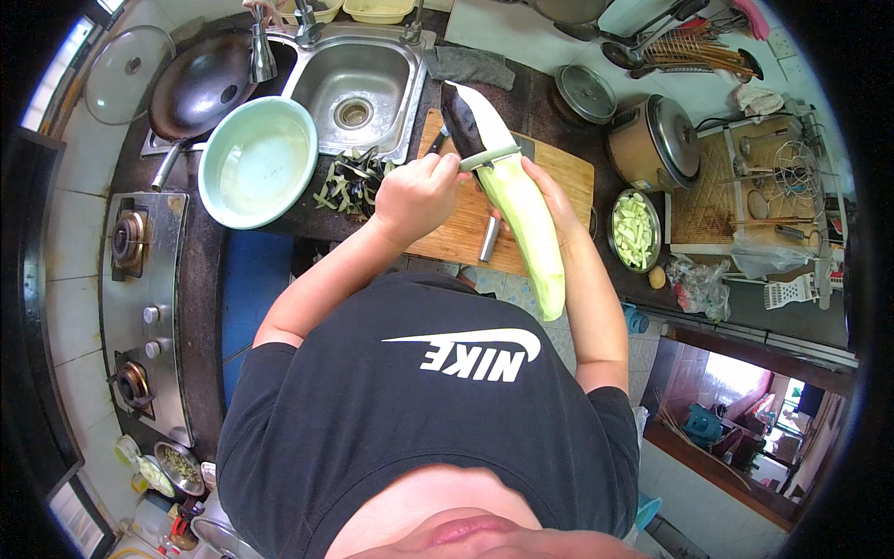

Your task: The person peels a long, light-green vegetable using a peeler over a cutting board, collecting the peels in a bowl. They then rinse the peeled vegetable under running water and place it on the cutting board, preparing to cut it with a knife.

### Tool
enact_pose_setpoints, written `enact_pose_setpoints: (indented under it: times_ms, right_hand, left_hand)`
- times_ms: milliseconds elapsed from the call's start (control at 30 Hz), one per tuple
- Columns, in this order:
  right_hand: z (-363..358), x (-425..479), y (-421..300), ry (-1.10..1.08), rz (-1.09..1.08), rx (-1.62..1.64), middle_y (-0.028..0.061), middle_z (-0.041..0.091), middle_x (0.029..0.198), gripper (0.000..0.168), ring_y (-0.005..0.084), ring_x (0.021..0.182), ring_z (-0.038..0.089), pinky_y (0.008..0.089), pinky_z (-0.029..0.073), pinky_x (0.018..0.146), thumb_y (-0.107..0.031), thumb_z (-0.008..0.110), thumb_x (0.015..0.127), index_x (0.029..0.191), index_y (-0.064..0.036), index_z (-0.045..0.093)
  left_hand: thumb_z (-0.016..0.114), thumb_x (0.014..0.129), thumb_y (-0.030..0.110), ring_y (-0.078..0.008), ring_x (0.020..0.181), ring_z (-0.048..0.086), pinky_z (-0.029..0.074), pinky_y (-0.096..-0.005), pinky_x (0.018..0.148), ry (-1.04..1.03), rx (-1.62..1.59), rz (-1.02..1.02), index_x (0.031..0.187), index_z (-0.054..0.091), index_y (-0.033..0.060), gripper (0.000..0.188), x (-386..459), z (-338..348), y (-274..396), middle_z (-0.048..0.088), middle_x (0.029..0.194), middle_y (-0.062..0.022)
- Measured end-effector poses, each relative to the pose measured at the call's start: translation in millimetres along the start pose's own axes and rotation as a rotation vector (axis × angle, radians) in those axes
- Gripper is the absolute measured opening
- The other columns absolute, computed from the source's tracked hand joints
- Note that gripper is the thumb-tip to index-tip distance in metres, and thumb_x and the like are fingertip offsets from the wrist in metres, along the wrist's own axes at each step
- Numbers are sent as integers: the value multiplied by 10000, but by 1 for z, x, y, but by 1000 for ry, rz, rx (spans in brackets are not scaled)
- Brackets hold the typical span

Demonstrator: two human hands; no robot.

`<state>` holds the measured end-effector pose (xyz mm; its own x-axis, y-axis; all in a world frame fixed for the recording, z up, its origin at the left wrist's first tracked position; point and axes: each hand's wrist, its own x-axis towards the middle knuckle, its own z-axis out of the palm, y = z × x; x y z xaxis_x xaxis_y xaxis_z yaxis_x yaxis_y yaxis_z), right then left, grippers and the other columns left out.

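Observation:
My left hand [419, 192] grips a green-handled peeler [489, 158], which lies across the upper part of a long eggplant [524, 223]. The lower length of the eggplant is peeled to pale green flesh; dark purple skin shows on the left of its upper end, beside a bright white strip. From the right side, my right hand [552, 195] is wrapped around the eggplant, fingers partly hidden behind it. Beneath lies a wooden cutting board [447, 234]. A metal cylindrical handle [490, 241] and a black-handled knife [437, 142], mostly hidden, rest on the board.
Dark peelings [353, 183] lie left of the board, near a mint-green basin of water [258, 164]. Behind are a steel sink [353, 77] and a wok [202, 84]. A bowl of cut pale pieces [634, 230] and a lidded pot [653, 143] stand right; a gas stove [147, 314] is left.

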<state>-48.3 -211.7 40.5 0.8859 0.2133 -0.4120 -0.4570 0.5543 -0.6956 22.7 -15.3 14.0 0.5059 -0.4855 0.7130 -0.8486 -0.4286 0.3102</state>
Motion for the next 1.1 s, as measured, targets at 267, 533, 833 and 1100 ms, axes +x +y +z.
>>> enact_pose_setpoints:
  times_ms: [267,533,833,1100]
  right_hand:
    - [2,-8,0,16,31,-24,120,631,886,475,211,671,631,313,516,534,-419,398,939,1146,-13,531]
    - [0,-11,2,-49,41,13,130,634,889,467,220,676,635,321,523,556,-409,405,941,1145,-9,534]
    - [0,-17,5,25,41,-78,154,606,898,476,245,662,596,316,492,580,-398,426,924,1166,5,503]
    - [2,-25,5,-25,-34,-172,164,596,940,498,250,688,602,337,504,601,-409,469,906,1192,-1,478]
  left_hand:
    - [641,784,189,-189,508,531,423,-311,439,21,-19,5,770,505,82,173,-4,-5,-1,457,592,-29]
    - [634,795,188,-196,504,533,425,-307,438,50,18,13,794,529,87,146,3,-11,-2,469,592,-31]
    - [629,807,205,-193,502,540,427,-303,424,42,33,0,752,513,96,169,6,-17,-3,467,580,-28]
    - [622,816,214,-197,471,528,418,-308,414,76,45,-24,765,519,91,168,1,-19,-12,479,580,-33]
